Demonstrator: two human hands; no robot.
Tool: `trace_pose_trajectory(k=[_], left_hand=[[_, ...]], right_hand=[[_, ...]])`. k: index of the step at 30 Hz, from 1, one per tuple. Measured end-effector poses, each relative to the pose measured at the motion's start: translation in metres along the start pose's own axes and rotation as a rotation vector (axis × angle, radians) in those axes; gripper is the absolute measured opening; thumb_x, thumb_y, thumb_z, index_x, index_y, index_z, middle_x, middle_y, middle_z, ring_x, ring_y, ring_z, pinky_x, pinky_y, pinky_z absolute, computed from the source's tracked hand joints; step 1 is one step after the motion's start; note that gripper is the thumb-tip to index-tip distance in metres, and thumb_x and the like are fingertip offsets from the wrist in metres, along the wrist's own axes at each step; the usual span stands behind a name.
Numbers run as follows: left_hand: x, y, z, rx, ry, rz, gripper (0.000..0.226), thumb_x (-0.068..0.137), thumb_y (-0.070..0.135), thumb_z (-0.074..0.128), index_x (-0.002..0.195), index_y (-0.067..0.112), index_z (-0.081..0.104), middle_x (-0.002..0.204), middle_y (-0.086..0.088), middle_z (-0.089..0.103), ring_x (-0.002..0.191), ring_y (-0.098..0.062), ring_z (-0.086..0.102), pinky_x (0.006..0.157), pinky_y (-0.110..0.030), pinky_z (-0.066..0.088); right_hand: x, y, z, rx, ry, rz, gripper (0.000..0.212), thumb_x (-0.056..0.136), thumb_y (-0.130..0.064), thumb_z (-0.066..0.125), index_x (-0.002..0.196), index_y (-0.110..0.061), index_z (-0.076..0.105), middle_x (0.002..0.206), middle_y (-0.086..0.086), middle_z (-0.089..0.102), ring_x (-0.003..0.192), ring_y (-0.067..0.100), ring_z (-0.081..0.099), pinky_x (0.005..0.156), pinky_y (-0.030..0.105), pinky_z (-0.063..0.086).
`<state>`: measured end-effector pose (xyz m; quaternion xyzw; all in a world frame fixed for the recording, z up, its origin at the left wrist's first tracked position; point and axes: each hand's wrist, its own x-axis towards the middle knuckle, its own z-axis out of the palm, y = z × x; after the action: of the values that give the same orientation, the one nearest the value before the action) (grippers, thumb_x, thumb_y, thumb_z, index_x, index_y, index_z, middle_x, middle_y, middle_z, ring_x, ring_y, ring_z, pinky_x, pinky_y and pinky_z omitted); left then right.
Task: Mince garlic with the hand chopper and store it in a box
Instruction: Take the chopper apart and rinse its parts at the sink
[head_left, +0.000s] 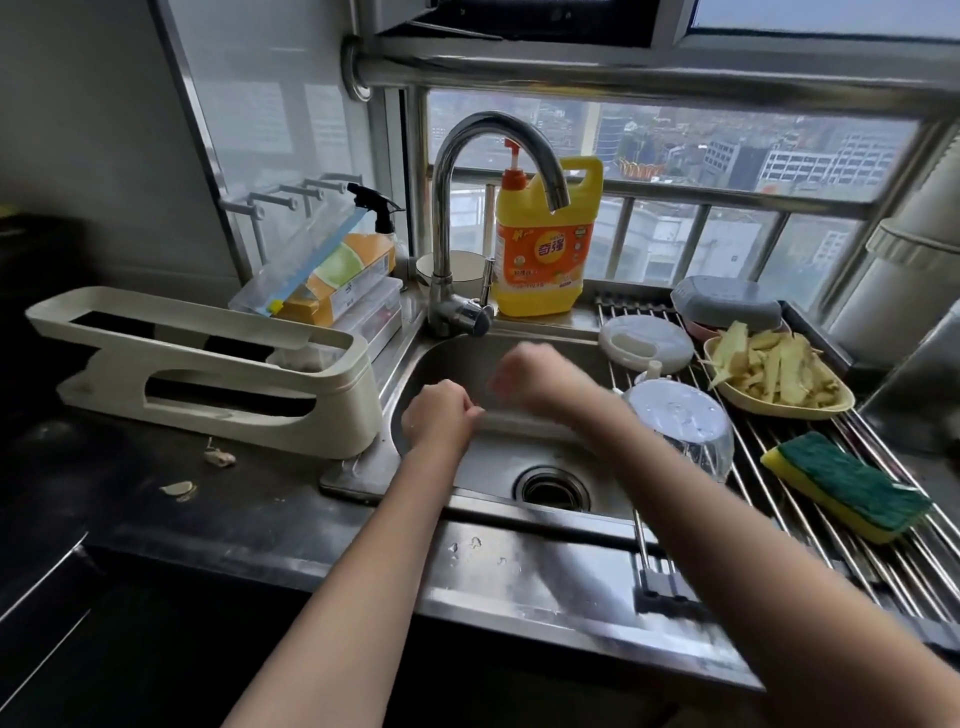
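Both my hands hang over the steel sink (415, 364). My left hand (441, 415) is curled into a loose fist with nothing seen in it. Just to its right, my right hand (530, 379) is blurred by motion, its fingers curled down, and no object shows in it. The hand chopper's clear bowl (680, 421) lies on the roll-up rack (810, 509) at the sink's right edge. Its white lid (647, 343) sits behind it. Two garlic scraps (221, 457) lie on the dark counter to the left.
The faucet (447, 218) arches over the sink, with a yellow detergent bottle (540, 249) behind it. On the rack are a plate of pale peelings (779, 374) and a sponge (847, 488). A cream holder (208, 364) and clear boxes under an orange bag (337, 280) stand at the left.
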<state>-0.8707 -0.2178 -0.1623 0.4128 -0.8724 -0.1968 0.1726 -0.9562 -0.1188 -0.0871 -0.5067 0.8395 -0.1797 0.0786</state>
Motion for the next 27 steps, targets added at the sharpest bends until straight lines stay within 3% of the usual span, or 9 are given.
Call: trace_pose_trajectory(k=[4, 9, 11, 16, 19, 21, 23, 25, 27], left_hand=[[0.002, -0.012, 0.002, -0.079, 0.003, -0.085, 0.049, 0.081, 0.005, 0.058, 0.126, 0.024, 0.053, 0.107, -0.002, 0.067, 0.102, -0.025, 0.061, 0.081, -0.032, 0.048], [0.005, -0.01, 0.008, -0.109, 0.017, -0.038, 0.038, 0.081, 0.003, 0.055, 0.112, 0.024, 0.056, 0.096, 0.005, 0.066, 0.093, -0.022, 0.061, 0.072, -0.027, 0.044], [0.006, -0.01, 0.009, -0.109, 0.008, -0.034, 0.036, 0.081, 0.004, 0.056, 0.11, 0.025, 0.056, 0.095, 0.005, 0.067, 0.092, -0.021, 0.062, 0.072, -0.027, 0.045], [0.0, -0.006, 0.001, -0.303, 0.076, 0.015, 0.021, 0.081, 0.014, 0.064, 0.099, 0.024, 0.062, 0.086, 0.008, 0.068, 0.086, -0.018, 0.064, 0.078, -0.031, 0.052], [-0.01, 0.013, -0.009, -0.763, 0.051, 0.014, 0.009, 0.087, 0.026, 0.066, 0.093, 0.019, 0.063, 0.086, 0.001, 0.067, 0.082, -0.019, 0.065, 0.074, -0.032, 0.053], [-0.021, 0.031, -0.02, -1.074, -0.192, -0.12, 0.027, 0.095, 0.038, 0.054, 0.094, 0.012, 0.063, 0.094, -0.013, 0.068, 0.084, -0.026, 0.067, 0.068, -0.034, 0.056], [-0.028, 0.039, -0.03, -1.32, -0.592, -0.259, 0.063, 0.097, 0.054, 0.031, 0.105, 0.001, 0.064, 0.105, -0.023, 0.067, 0.086, -0.032, 0.069, 0.069, -0.035, 0.058], [-0.028, 0.032, -0.029, -1.619, -0.917, -0.287, 0.086, 0.091, 0.069, 0.02, 0.123, -0.001, 0.058, 0.118, -0.028, 0.062, 0.098, -0.039, 0.066, 0.08, -0.045, 0.056], [-0.022, 0.019, -0.023, -1.912, -1.086, -0.267, 0.097, 0.081, 0.081, 0.026, 0.143, 0.007, 0.036, 0.137, -0.031, 0.046, 0.115, -0.047, 0.056, 0.09, -0.059, 0.047]], right_hand=[[-0.009, 0.009, -0.074, 0.027, 0.107, 0.072, 0.026, 0.083, -0.014, 0.067, 0.109, -0.014, 0.065, 0.116, 0.007, 0.063, 0.099, 0.02, 0.06, 0.089, 0.031, 0.049], [-0.057, 0.035, -0.102, -0.401, -0.495, 0.337, 0.093, 0.072, -0.063, 0.064, 0.148, -0.025, 0.027, 0.154, 0.005, 0.029, 0.136, 0.027, 0.035, 0.11, 0.037, 0.03], [-0.068, 0.041, -0.094, -0.437, -0.569, 0.396, 0.106, 0.064, -0.071, 0.064, 0.15, -0.033, 0.016, 0.157, 0.001, 0.019, 0.141, 0.027, 0.027, 0.116, 0.042, 0.023], [-0.077, 0.039, -0.099, -0.267, -0.362, 0.308, 0.093, 0.065, -0.051, 0.078, 0.143, -0.023, 0.036, 0.138, 0.002, 0.046, 0.113, 0.022, 0.053, 0.094, 0.036, 0.048], [-0.076, 0.028, -0.113, 0.318, -0.177, 0.159, 0.098, 0.058, -0.045, 0.079, 0.142, -0.035, 0.03, 0.135, -0.005, 0.038, 0.098, 0.021, 0.054, 0.071, 0.038, 0.057], [-0.072, 0.017, -0.108, 0.729, -0.08, 0.052, 0.095, 0.061, -0.041, 0.076, 0.14, -0.05, 0.024, 0.139, -0.009, 0.026, 0.107, 0.03, 0.05, 0.069, 0.049, 0.058], [-0.065, 0.011, -0.083, 0.925, -0.005, -0.059, 0.081, 0.073, -0.032, 0.073, 0.137, -0.052, 0.028, 0.15, -0.007, 0.017, 0.116, 0.032, 0.046, 0.076, 0.055, 0.056], [-0.06, 0.012, -0.055, 0.923, 0.082, -0.121, 0.072, 0.079, -0.022, 0.071, 0.136, -0.042, 0.033, 0.146, 0.008, 0.029, 0.113, 0.029, 0.053, 0.078, 0.045, 0.057], [-0.06, 0.021, -0.038, 0.832, 0.099, -0.122, 0.067, 0.075, -0.015, 0.076, 0.129, -0.032, 0.04, 0.124, 0.002, 0.049, 0.099, 0.018, 0.062, 0.074, 0.03, 0.058]])
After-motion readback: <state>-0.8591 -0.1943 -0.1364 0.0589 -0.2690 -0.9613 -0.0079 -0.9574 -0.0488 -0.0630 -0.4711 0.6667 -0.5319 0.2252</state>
